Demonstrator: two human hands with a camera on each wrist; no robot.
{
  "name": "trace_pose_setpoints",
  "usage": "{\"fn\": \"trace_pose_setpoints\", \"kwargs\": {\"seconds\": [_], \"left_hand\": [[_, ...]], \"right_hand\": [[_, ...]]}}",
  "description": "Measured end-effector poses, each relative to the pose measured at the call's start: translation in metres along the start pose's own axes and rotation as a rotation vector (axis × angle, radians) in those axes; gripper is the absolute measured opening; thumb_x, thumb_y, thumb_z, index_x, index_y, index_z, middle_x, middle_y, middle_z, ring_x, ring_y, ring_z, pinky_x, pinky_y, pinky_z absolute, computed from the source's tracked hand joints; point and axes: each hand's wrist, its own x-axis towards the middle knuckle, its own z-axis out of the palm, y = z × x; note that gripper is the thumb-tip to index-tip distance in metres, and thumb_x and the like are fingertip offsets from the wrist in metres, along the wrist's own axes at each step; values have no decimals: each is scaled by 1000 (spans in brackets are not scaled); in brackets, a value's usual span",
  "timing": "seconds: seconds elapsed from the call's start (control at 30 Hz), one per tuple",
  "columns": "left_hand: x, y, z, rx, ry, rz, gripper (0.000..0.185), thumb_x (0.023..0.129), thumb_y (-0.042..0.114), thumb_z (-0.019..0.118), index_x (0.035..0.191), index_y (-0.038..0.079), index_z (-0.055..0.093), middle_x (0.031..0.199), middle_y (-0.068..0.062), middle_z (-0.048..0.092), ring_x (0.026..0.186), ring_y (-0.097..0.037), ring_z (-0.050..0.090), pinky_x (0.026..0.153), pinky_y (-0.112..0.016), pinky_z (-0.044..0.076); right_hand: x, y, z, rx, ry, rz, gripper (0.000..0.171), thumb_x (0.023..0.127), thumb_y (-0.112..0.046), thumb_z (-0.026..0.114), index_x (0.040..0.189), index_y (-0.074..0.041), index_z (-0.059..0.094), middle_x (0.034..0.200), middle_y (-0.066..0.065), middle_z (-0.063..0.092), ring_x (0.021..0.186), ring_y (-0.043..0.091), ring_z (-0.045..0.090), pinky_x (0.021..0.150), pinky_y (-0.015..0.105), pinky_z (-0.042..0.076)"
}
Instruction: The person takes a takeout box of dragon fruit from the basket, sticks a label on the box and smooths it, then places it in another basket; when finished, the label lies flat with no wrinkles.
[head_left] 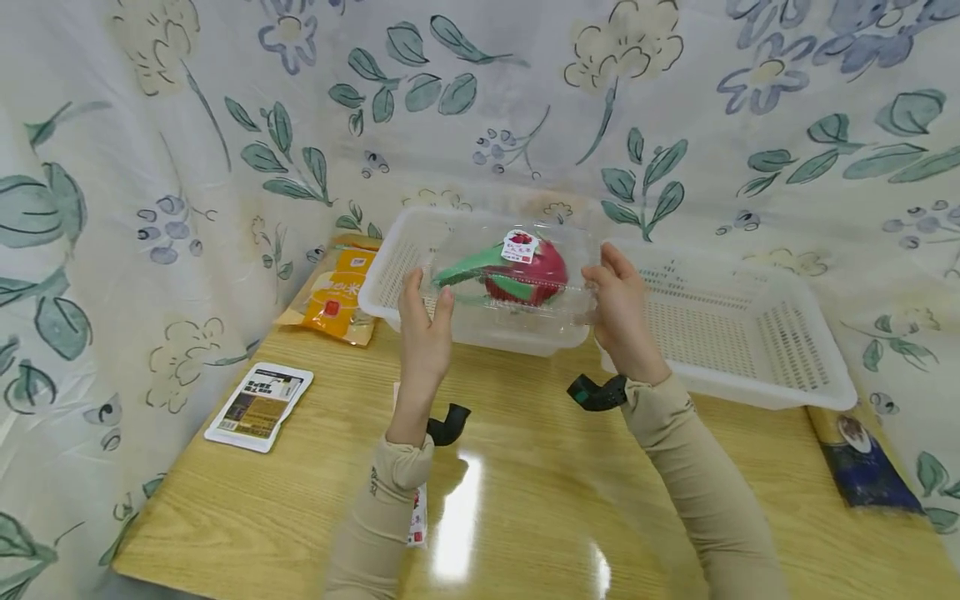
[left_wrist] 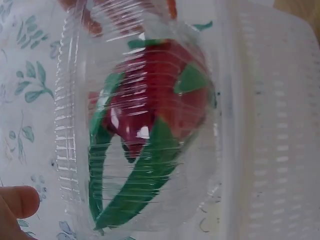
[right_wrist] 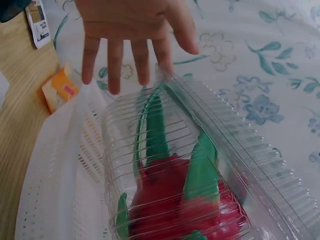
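Note:
A clear plastic clamshell box is held over the left white basket; whether it touches the basket I cannot tell. Inside lies a red dragon fruit with long green leaf tips, and a white label sits on the lid. My right hand grips the box's right end. At the other end is my left hand. The right wrist view shows that same left hand with fingers straight and spread, just beyond the box edge. Only its thumb appears clearly in the left wrist view.
A second white basket stands to the right, with a blue and brown packet beside it. On the left lie an orange food bag and a white pouch. A printed strip lies under my left forearm. Floral curtain surrounds the table.

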Motion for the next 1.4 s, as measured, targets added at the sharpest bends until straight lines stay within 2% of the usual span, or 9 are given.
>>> {"fn": "trace_pose_setpoints", "kwargs": {"seconds": [0.17, 0.23, 0.43, 0.53, 0.67, 0.87, 0.93, 1.13, 1.4], "left_hand": [[4, -20, 6, 101, 83, -38, 67, 103, 44, 36, 155, 7, 16, 162, -21, 11, 148, -40, 14, 118, -61, 15], [5, -27, 7, 130, 87, -61, 68, 103, 46, 34, 155, 7, 16, 161, -23, 11, 148, -41, 13, 118, -61, 15], [6, -41, 12, 213, 118, -105, 68, 103, 47, 35, 153, 4, 21, 160, -25, 12, 148, -44, 9, 118, -61, 13], [5, -45, 17, 265, 142, -118, 68, 102, 46, 38, 152, 3, 24, 160, -26, 11, 148, -46, 3, 117, -64, 10], [2, -50, 22, 297, 164, -143, 72, 101, 49, 39, 152, 2, 23, 160, -27, 6, 149, -44, -7, 116, -67, 5], [2, -56, 26, 284, 180, -185, 76, 100, 48, 43, 153, -1, 19, 161, -26, -1, 148, -45, -12, 114, -70, 2], [3, -59, 26, 274, 181, -193, 76, 100, 46, 44, 153, -2, 18, 161, -25, -4, 147, -47, -11, 113, -71, 2], [8, -62, 25, 255, 196, -187, 75, 100, 42, 45, 152, -5, 18, 162, -22, -7, 147, -48, -2, 114, -70, 7], [11, -61, 27, 192, 206, -155, 76, 100, 41, 47, 151, -7, 18, 162, -21, -9, 149, -42, 5, 114, -70, 9]], "right_hand": [[23, 1, 12, 14, 37, 44, 66, 97, -8, 44, 156, -15, 16, 164, 1, 12, 146, 30, 20, 100, 68, 36], [29, 2, 17, 8, 45, 54, 66, 96, -8, 44, 156, -15, 16, 164, 2, 12, 146, 31, 19, 99, 68, 37], [49, 10, 33, 3, 52, 44, 65, 93, -5, 44, 154, -10, 21, 163, 4, 19, 143, 24, 23, 94, 48, 49], [59, 16, 41, 5, 49, 27, 65, 93, -3, 45, 154, -8, 22, 163, 5, 18, 147, 20, 20, 94, 34, 46], [70, 27, 52, 12, 30, 26, 65, 94, -2, 46, 154, -9, 23, 164, 6, 15, 151, 19, 13, 104, 32, 34], [82, 43, 63, 12, 25, 81, 64, 95, -5, 48, 154, -14, 24, 163, 3, 18, 151, 19, 14, 114, 51, 32], [85, 46, 66, 0, 21, 80, 65, 95, -4, 49, 154, -13, 25, 163, 3, 19, 151, 19, 15, 115, 49, 31], [90, 53, 75, -31, -10, 112, 67, 92, -5, 50, 154, -15, 24, 164, 3, 17, 151, 23, 13, 106, 59, 37], [98, 62, 79, 15, -10, 151, 67, 94, -4, 48, 155, -14, 22, 164, 1, 13, 152, 22, 9, 107, 71, 26]]}}
